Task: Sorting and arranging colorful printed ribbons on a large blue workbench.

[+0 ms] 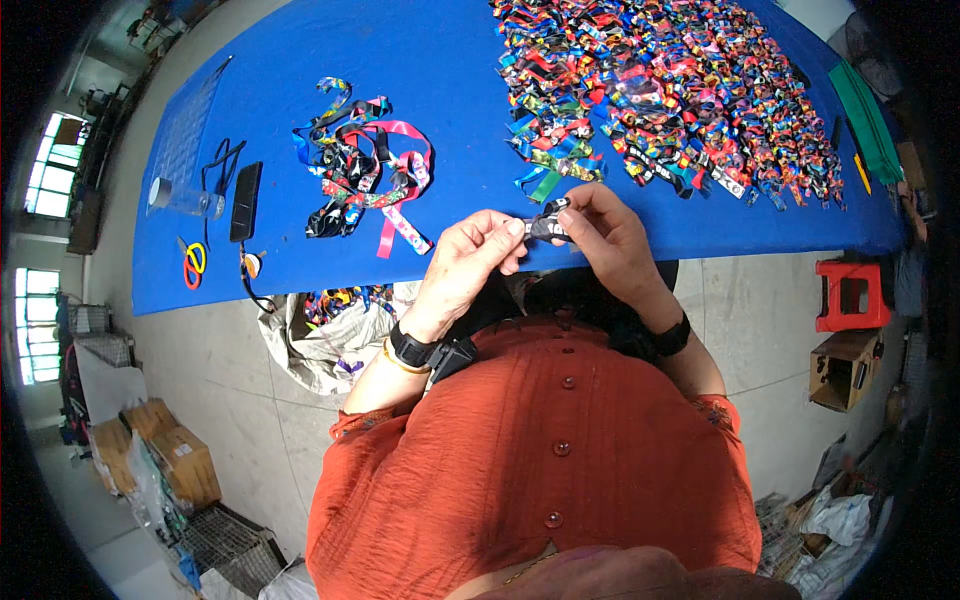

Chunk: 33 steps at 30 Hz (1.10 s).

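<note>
Two hands are brought close together above the near edge of the blue table (465, 110), and one black strap (545, 229) with white print is held between them. Its left end is pinched between thumb and fingers by the left hand (472, 252); its other end is gripped by the right hand (617, 248), with the thumb laid across it. Whether the strap is folded or knotted cannot be told, since much of it is covered by the fingers.

Beyond the right hand, the far right part of the table is covered by a broad spread of multicoloured straps (665, 85). To the left of the hands, a smaller pile (350, 165) is seen, edged by a curved pink strap (424, 160). Farther left, a phone (245, 202), a clear bottle (186, 198) lying on its side and scissors (194, 262) with red and yellow handles are set out. Below the table edge, coloured pieces are held in a pale sack (318, 355). On the floor at right, a red stool (832, 297) is placed near an open box (840, 372).
</note>
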{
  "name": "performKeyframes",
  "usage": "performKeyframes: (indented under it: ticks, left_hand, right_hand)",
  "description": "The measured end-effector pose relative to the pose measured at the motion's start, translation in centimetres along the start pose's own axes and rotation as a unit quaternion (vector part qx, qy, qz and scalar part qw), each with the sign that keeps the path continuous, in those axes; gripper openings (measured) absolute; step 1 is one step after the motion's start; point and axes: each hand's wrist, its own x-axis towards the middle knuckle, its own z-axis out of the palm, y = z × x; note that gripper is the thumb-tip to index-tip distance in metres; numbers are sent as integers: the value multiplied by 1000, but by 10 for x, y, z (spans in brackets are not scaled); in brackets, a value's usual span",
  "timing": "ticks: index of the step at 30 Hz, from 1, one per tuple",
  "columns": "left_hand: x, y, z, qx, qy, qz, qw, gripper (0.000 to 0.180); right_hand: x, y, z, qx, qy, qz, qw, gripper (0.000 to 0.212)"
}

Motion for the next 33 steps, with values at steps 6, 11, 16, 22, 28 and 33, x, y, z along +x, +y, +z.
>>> performKeyframes:
  ticks: [6,11,16,22,28,33]
  left_hand:
    - [-2,1,1,6,8,71,997,15]
    - [-4,3,4,38,52,106,992,12]
    - [-2,0,10,1,38,166,985,10]
    - [4,-8,14,-69,28,124,989,15]
    - [5,-10,13,-80,-43,35,995,20]
    - [5,-19,12,-114,37,68,990,11]
  right_hand:
    - [2,12,4,45,-8,36,998,9]
    - [2,10,10,50,1,35,998,9]
    - [1,11,11,20,6,12,1000,11]
    - [3,12,12,2,17,13,1000,11]
    - [2,16,12,49,7,25,998,11]
    - [0,26,10,61,0,47,997,10]
